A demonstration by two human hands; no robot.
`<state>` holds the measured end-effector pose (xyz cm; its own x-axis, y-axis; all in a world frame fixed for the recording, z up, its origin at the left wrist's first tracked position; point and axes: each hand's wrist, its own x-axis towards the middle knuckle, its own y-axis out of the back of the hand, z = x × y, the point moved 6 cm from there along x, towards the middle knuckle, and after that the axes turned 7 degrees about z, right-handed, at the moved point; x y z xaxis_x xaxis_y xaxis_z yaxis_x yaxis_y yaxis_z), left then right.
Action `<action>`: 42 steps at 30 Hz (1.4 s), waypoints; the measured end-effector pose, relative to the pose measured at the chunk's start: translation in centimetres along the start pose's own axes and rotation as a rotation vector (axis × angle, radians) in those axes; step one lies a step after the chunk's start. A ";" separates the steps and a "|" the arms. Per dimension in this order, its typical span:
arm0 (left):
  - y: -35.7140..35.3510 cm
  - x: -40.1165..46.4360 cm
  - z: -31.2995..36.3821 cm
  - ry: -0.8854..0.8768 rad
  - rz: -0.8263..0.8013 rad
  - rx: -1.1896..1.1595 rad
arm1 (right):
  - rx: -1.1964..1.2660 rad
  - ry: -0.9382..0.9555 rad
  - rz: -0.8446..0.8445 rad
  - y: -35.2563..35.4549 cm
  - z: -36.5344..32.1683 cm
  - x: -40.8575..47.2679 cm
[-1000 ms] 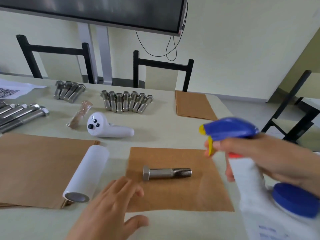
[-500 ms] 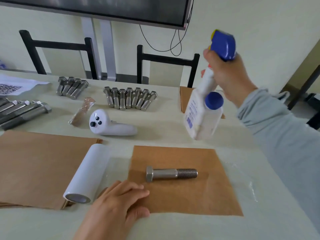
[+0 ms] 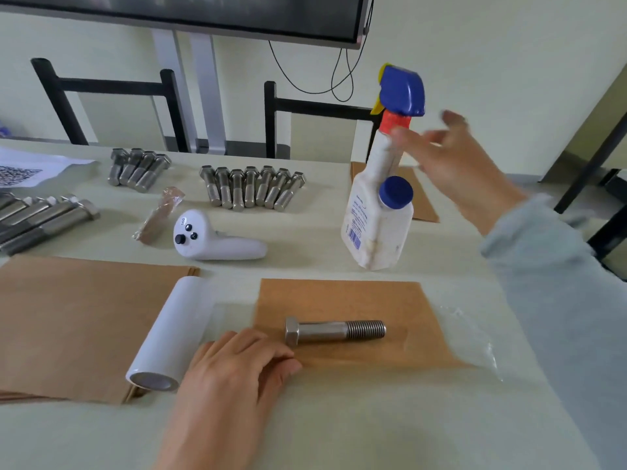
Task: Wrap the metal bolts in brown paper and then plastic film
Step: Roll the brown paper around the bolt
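One steel bolt (image 3: 334, 330) lies on its side on a brown paper sheet (image 3: 373, 300). The sheet sits on clear plastic film (image 3: 475, 344) pulled out from a white film roll (image 3: 173, 334) at its left. My left hand (image 3: 234, 368) rests flat on the sheet's near left corner, close to the bolt's head. A white spray bottle (image 3: 376, 215) with a blue trigger stands on the table behind the sheet. My right hand (image 3: 451, 164) is beside its neck with fingers spread and blurred, gripping nothing.
Several bolts (image 3: 252, 188) lie in a row at the back, with more bolts (image 3: 139, 167) and larger bolts (image 3: 44, 218) to the left. A wrapped bolt (image 3: 159, 215) and a white controller (image 3: 213, 239) lie mid-table. A brown paper stack (image 3: 68, 317) fills the left.
My right hand carried the spray bottle up from the near right, set it upright behind the sheet and let go of it. My left hand slid onto the sheet's corner.
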<state>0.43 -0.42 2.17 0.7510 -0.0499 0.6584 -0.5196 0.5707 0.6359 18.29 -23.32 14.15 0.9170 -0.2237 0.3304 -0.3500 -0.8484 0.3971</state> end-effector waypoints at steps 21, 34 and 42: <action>0.7 0.3 6.4 -0.239 0.248 0.076 | -0.465 0.130 -0.462 -1.4 7.5 -10.8; -4.8 1.7 6.0 -0.202 0.006 0.370 | -0.601 0.244 -0.518 -2.7 8.3 -11.0; -4.9 1.7 5.8 -0.212 0.024 0.340 | -0.681 0.254 -0.629 -3.1 9.1 -12.4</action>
<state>1.87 -8.01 2.51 0.6547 -0.2285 0.7205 -0.6679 0.2716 0.6930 9.75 -22.25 1.05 0.9341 0.3558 0.0309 0.0825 -0.2993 0.9506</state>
